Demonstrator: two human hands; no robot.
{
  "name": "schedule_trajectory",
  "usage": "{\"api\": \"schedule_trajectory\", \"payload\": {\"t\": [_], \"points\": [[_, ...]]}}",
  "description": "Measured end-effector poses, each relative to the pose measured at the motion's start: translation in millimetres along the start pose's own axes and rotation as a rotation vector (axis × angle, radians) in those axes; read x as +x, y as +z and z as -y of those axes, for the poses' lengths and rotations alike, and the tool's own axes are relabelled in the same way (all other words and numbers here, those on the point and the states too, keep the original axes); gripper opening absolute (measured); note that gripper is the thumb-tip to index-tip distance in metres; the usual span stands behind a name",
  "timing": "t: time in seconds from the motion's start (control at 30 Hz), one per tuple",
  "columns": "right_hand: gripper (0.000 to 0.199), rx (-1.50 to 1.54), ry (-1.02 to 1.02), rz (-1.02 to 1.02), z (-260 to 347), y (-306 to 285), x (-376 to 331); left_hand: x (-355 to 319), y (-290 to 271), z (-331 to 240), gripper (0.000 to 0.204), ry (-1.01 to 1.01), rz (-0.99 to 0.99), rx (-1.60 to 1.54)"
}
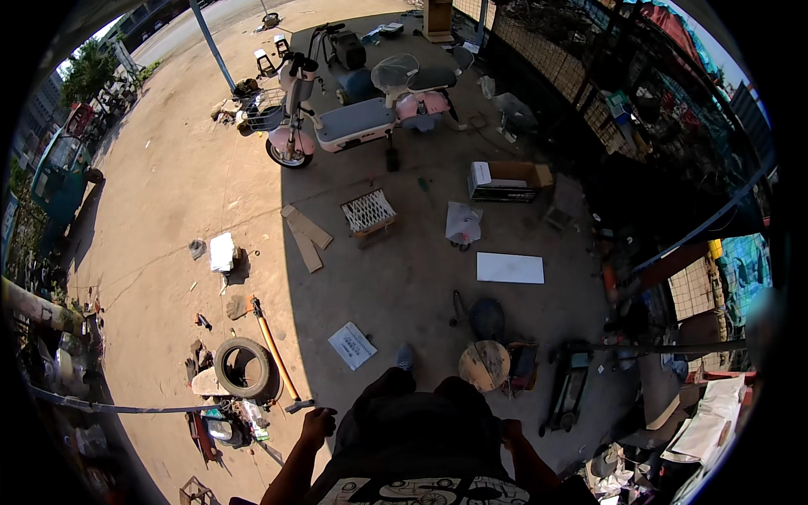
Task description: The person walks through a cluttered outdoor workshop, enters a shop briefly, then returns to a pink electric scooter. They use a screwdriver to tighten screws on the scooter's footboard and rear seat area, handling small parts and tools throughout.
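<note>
- Orange-shafted tool (273,347), one; beside tire (264,370), dark crosspiece near left hand (318,426).
- Left hand: finger closure indistinct.
- Right hand (510,432): in shadow, closure indiscernible.

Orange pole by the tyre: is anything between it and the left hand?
Nothing visible. The orange pole has its dark crosspiece right beside the left hand in this view, though I can't tell whether they touch. The tyre lies left of the pole, out of that path.

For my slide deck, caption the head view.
Left hand near an orange-shafted tool, a dark tire beside the tool and a pink scooter parked farther off.
</note>
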State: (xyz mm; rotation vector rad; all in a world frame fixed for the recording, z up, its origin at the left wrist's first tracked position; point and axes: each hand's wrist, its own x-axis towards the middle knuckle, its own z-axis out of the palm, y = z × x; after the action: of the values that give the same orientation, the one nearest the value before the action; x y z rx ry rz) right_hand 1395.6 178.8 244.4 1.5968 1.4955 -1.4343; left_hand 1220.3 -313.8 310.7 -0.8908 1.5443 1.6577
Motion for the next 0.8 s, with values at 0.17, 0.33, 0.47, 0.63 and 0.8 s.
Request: {"api": "schedule_trajectory", "payload": {"t": [0.17,0.33,0.47,0.63,0.8], "points": [[0.019,0.341,-0.22,0.154,39,25,41,38,57,-155,0.03,0.219,0.101,0.012],[0.018,0.162,-0.382,0.275,76,17,119,73,122,-281,0.033,0.308,0.264,-0.303],[0.019,0.166,-0.029,0.163,154,4,137,99,178,-360,0.044,0.342,0.407,-0.463],[0.033,-0.534,-0.488,-0.192,183,-49,285,128,211,-437,0.05,0.35,0.477,-0.607],[0.018,-0.224,-0.345,0.136,441,0,122,148,241,-476,0.037,0.353,0.415,-0.674]]}}
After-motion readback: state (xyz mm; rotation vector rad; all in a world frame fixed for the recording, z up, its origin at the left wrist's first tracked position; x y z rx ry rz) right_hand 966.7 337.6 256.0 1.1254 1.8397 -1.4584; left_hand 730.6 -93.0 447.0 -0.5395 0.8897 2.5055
